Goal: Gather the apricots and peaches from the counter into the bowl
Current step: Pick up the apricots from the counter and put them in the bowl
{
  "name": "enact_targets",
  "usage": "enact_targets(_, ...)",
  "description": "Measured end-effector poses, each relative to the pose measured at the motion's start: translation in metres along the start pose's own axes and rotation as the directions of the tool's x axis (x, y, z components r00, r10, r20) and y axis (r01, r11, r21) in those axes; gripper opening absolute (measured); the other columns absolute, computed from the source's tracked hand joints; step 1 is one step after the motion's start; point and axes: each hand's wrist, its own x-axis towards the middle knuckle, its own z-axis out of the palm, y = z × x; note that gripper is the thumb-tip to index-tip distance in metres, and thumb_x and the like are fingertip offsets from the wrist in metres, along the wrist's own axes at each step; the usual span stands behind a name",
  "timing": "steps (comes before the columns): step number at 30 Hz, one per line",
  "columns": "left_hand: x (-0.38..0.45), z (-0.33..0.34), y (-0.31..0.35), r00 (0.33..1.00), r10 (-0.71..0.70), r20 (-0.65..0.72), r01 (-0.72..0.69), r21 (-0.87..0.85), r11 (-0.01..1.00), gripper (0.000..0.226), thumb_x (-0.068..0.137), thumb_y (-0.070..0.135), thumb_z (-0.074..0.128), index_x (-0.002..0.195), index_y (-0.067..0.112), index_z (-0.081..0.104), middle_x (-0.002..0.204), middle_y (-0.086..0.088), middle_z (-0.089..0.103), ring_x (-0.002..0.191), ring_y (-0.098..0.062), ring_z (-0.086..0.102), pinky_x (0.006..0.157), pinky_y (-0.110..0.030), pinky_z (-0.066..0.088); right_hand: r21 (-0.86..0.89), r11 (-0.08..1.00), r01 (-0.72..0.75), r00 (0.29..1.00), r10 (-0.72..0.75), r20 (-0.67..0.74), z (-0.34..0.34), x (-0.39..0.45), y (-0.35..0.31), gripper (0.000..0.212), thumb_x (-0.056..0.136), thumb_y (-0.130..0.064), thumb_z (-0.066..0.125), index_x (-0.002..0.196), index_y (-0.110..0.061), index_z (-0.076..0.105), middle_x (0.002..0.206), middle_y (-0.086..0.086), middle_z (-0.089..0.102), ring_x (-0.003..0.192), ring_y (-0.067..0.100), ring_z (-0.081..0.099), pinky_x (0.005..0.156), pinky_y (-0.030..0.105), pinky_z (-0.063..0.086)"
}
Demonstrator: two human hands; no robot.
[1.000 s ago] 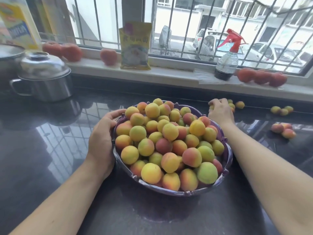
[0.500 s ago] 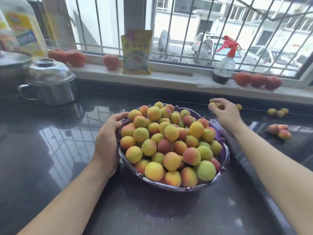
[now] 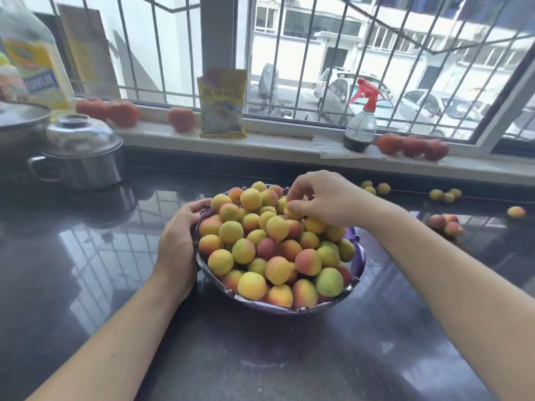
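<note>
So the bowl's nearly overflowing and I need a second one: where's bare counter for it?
Bare: dark counter in front of the purple bowl, and between it and the steel pot. Crowded: far right, with loose apricots.

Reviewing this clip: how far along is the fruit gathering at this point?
Mostly done: the bowl is heaped with fruit. In hand: the right hand is over the pile with small fruit at its fingertips, while the left hand holds the bowl's rim. Left: loose fruit on the counter, a pair, a trio, a reddish cluster and a single.
</note>
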Motion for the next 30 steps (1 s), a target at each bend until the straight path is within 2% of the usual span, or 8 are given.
enact_targets(8, 0.001, -0.001, -0.002, 1.0, -0.001, -0.006, 0.001, 0.018, 1.0, 0.035, 0.101, 0.019, 0.046, 0.119, 0.018, 0.076, 0.121, -0.015, 0.078, 0.117, -0.038, 0.073, 0.107, -0.065, 0.054, 0.204, 0.976, -0.08, 0.997, 0.083, -0.004, 0.003, 0.001, 0.004, 0.012, 0.092, -0.035, 0.07, 0.101, -0.029, 0.073, 0.093, -0.011, 0.072, 0.087, 0.006, 0.067, 0.077, 0.027, 0.055)
enact_targets(10, 0.001, -0.002, -0.002, 1.0, 0.003, 0.001, -0.003, 0.019, 1.0, 0.035, 0.098, 0.022, 0.048, 0.118, 0.02, 0.077, 0.122, -0.014, 0.078, 0.118, -0.038, 0.073, 0.108, -0.065, 0.053, 0.407, 0.908, -0.099, 0.974, 0.172, -0.147, 0.001, -0.004, 0.019, 0.011, 0.094, -0.034, 0.069, 0.1, -0.027, 0.074, 0.092, -0.01, 0.072, 0.085, 0.005, 0.066, 0.074, 0.023, 0.053)
enact_targets(12, 0.001, -0.002, -0.003, 1.0, 0.007, 0.005, -0.007, 0.016, 1.0, 0.036, 0.097, 0.024, 0.048, 0.115, 0.023, 0.079, 0.123, -0.014, 0.078, 0.119, -0.038, 0.072, 0.108, -0.065, 0.053, 0.472, 0.871, -0.137, 0.88, 0.326, -0.346, 0.005, -0.008, 0.052, 0.009, 0.095, -0.026, 0.066, 0.098, -0.023, 0.074, 0.092, -0.008, 0.071, 0.086, 0.007, 0.064, 0.076, 0.024, 0.049)
enact_targets(15, 0.003, -0.002, -0.005, 1.0, 0.007, 0.01, -0.007, 0.015, 1.0, 0.035, 0.101, 0.021, 0.046, 0.112, 0.023, 0.079, 0.12, -0.014, 0.078, 0.118, -0.039, 0.072, 0.106, -0.062, 0.054, 0.318, 0.859, -0.401, 0.748, 0.508, -0.428, 0.029, -0.016, 0.121, 0.023, 0.092, -0.009, 0.058, 0.109, -0.017, 0.071, 0.115, 0.007, 0.067, 0.11, 0.026, 0.061, 0.093, 0.029, 0.044)
enact_targets(18, 0.004, -0.001, -0.006, 1.0, 0.006, 0.003, -0.006, 0.003, 1.0, 0.035, 0.104, 0.017, 0.044, 0.111, 0.021, 0.078, 0.118, -0.015, 0.079, 0.117, -0.04, 0.072, 0.102, -0.058, 0.057, 0.074, 0.822, -0.565, 0.754, 0.551, -0.358, 0.051, -0.022, 0.171, 0.039, 0.094, -0.009, 0.051, 0.13, -0.017, 0.062, 0.147, 0.017, 0.039, 0.133, 0.041, 0.041, 0.114, 0.042, 0.031)
enact_targets(21, 0.005, -0.001, -0.008, 1.0, 0.006, -0.004, -0.006, 0.002, 1.0, 0.036, 0.104, 0.017, 0.043, 0.113, 0.02, 0.077, 0.119, -0.015, 0.078, 0.119, -0.04, 0.071, 0.104, -0.057, 0.056, -0.094, 0.842, -0.531, 0.807, 0.47, -0.357, 0.054, -0.006, 0.186, 0.042, 0.099, -0.019, 0.048, 0.141, -0.022, 0.053, 0.161, 0.014, 0.016, 0.14, 0.044, 0.027, 0.115, 0.051, 0.027)
enact_targets(25, 0.006, -0.001, -0.009, 1.0, -0.007, -0.005, 0.007, -0.017, 1.0, 0.035, 0.104, 0.018, 0.042, 0.117, 0.017, 0.075, 0.12, -0.015, 0.078, 0.118, -0.039, 0.072, 0.105, -0.056, 0.055, -0.115, 0.862, -0.494, 0.84, 0.438, -0.321, 0.052, 0.017, 0.188, 0.045, 0.102, -0.03, 0.043, 0.147, -0.028, 0.047, 0.165, 0.0, 0.01, 0.149, 0.029, 0.009, 0.118, 0.057, 0.02)
enact_targets(30, 0.005, 0.0, -0.008, 1.0, -0.009, -0.008, 0.009, -0.024, 1.0, 0.035, 0.103, 0.019, 0.043, 0.119, 0.017, 0.074, 0.121, -0.014, 0.078, 0.117, -0.036, 0.073, 0.105, -0.056, 0.056, -0.075, 0.851, -0.52, 0.836, 0.488, -0.251, 0.052, 0.018, 0.197, 0.048, 0.103, -0.037, 0.036, 0.148, -0.024, 0.046, 0.164, -0.001, 0.022, 0.144, 0.033, 0.028, 0.117, 0.051, 0.024)
